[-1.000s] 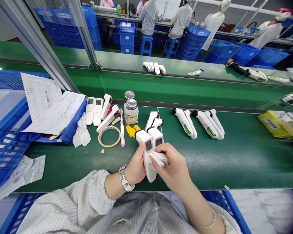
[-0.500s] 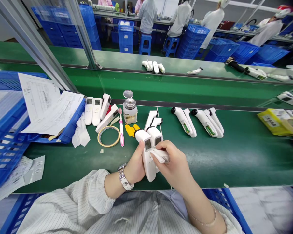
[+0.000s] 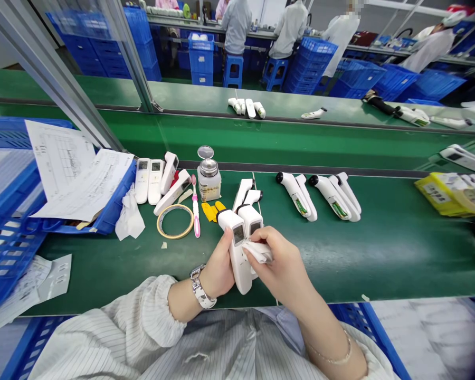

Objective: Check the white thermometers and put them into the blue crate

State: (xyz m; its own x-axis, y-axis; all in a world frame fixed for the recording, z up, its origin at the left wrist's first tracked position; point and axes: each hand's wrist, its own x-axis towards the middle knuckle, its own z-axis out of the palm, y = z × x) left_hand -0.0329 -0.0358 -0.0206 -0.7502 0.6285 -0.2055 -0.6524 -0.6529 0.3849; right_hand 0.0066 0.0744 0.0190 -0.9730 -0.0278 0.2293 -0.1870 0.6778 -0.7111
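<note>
My left hand [image 3: 220, 266] is closed around a white infrared thermometer [image 3: 240, 264] with a small grey screen and a black tip. A second white thermometer [image 3: 250, 217] lies close against its right side, its lower part hidden by my right hand. Pinched in the fingers of my right hand [image 3: 281, 261] is a folded white cloth [image 3: 259, 250], pressed near the face of the thermometers. Just beyond them, two more white thermometers [image 3: 243, 192] rest on the green bench. Yellow finger cots [image 3: 212, 211] lie to their left.
A pump bottle [image 3: 209, 184], a pink toothbrush [image 3: 196, 208], a tape roll [image 3: 158, 224] and several thermometers [image 3: 155, 182] stand or lie left of my hands. More thermometers [image 3: 334, 198] lie right. A blue basket with papers [image 3: 75, 184] is far left, a yellow box [image 3: 435, 198] far right.
The whole view has shifted very slightly. Both hands keep nearly the same pose, with the thermometer and the cloth still in them.
</note>
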